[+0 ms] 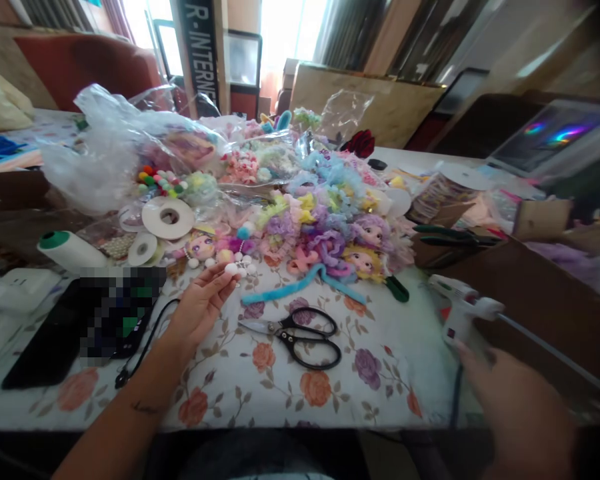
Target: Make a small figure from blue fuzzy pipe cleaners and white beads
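Observation:
My left hand (200, 308) rests palm up on the flowered tablecloth (260, 380), its fingertips pinched on a small white pom-pom (231, 269). More white and coloured pom-poms (245, 263) lie just past it. My right hand (510, 407), blurred at the lower right, reaches toward a white glue gun (463, 310) lying at the table's right side; the fingers look spread and hold nothing. Black-handled scissors (300, 337) lie between the hands. A blue pipe cleaner (300, 285) curves beyond the scissors.
A heap of small dolls (367, 247), pastel trims and plastic bags (110, 143) fills the table's middle. Ribbon spools (167, 218), a thread cone (70, 250) and a phone (105, 313) lie left. Green-handled pliers (450, 235) and a cardboard box (530, 293) stand right.

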Motion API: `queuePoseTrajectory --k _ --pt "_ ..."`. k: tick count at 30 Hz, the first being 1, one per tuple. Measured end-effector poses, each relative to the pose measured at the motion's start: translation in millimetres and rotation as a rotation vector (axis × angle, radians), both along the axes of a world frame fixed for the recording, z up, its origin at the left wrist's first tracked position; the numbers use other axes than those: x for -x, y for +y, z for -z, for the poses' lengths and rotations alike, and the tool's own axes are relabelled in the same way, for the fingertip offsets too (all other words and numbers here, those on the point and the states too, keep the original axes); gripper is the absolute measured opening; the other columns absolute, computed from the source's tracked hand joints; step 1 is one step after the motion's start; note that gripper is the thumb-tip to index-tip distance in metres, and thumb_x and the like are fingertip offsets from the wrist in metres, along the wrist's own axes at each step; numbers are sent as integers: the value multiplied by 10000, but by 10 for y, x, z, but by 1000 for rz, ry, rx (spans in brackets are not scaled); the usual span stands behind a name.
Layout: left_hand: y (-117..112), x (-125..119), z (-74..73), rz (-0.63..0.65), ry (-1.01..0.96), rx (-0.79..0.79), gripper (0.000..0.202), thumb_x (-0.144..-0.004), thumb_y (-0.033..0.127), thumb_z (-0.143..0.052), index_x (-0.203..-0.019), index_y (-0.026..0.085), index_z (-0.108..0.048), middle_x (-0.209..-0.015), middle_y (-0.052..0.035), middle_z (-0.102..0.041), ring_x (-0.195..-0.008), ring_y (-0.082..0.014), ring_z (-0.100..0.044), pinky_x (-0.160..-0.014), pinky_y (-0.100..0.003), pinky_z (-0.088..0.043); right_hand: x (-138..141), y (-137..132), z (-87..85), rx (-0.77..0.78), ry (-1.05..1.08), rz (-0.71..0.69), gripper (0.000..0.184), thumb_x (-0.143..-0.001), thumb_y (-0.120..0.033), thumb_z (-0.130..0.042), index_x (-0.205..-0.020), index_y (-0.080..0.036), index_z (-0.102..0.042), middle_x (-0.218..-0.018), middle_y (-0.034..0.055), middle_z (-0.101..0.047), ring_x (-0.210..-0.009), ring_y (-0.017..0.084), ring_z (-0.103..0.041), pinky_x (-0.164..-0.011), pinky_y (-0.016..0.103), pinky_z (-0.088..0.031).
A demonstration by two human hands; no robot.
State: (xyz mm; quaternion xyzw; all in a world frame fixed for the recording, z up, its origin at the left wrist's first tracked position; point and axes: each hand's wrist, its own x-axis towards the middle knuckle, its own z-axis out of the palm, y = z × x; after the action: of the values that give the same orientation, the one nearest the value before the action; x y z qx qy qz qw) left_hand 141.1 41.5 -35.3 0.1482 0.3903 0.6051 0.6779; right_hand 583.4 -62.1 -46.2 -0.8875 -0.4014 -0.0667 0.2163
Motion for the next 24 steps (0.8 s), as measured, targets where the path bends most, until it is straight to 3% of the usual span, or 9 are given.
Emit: queuePoseTrajectory --k 1,3,5,7,10,13,17,24 --pt "-3 0 -8 1 -5 -1 203 -767 -38 -682 -855 141 -722 -809 -27 -751 -744 -117 -734 -679 -145 -593 140 -43 -30 54 -11 -6 279 -675 -559 -636 -568 -315 -555 -617 197 -633 -625 385 -614 -525 460 -363" --pt "-16 -1 -24 5 -12 -4 196 -767 -34 -684 -852 139 -721 -802 -23 -744 -741 -112 -727 -683 -148 -587 536 -25 -96 -66 -5 -190 284 -772 -540 -551 -741 -278 -657 -747 175 -699 -699 353 -649 -606 459 -444" --pt "-31 -4 -37 14 -12 -9 186 -764 -28 -691 -847 136 -722 -810 -24 -741 -742 -113 -723 -690 -156 -586 1035 126 -164 -187 92 -567 320 -842 -526 -543 -816 -243 -688 -818 134 -718 -739 300 -664 -687 423 -495" --pt "-35 -2 -41 17 -8 -13 178 -761 -22 -699 -844 134 -722 -815 -26 -741 -743 -114 -723 -688 -158 -586 1543 361 -220 -160 175 -963 235 -919 -411 -540 -882 -237 -694 -902 95 -720 -816 253 -665 -763 371 -503" --pt "-12 16 -33 2 -13 -21 169 -770 -23 -691 -840 128 -724 -786 -21 -736 -735 -110 -723 -679 -152 -582 2155 733 -257 -83 157 -1339 185 -957 -243 -518 -905 -220 -694 -895 77 -696 -811 210 -636 -733 315 -479" --pt "24 42 -27 -27 -22 -26 165 -782 -29 -674 -837 118 -728 -788 -22 -740 -721 -101 -722 -676 -144 -578 2520 1002 -224 -6 7 -1441 175 -928 -129 -545 -852 -188 -692 -849 82 -676 -782 201 -602 -694 304 -443" --pt "40 51 -33 -45 -23 -43 164 -776 -25 -682 -843 115 -733 -809 -25 -748 -730 -98 -722 -680 -142 -574 2736 1163 -99 61 -107 -1496 96 -869 -127 -642 -793 -174 -678 -802 78 -658 -755 204 -568 -685 318 -423" --pt "7 31 -24 -51 5 -87 159 -721 28 -764 -837 129 -724 -812 -7 -739 -731 -90 -714 -701 -147 -568 2756 1191 43 83 126 -1443 206 -855 -41 -554 -700 -169 -603 -784 75 -625 -787 208 -560 -738 339 -443"
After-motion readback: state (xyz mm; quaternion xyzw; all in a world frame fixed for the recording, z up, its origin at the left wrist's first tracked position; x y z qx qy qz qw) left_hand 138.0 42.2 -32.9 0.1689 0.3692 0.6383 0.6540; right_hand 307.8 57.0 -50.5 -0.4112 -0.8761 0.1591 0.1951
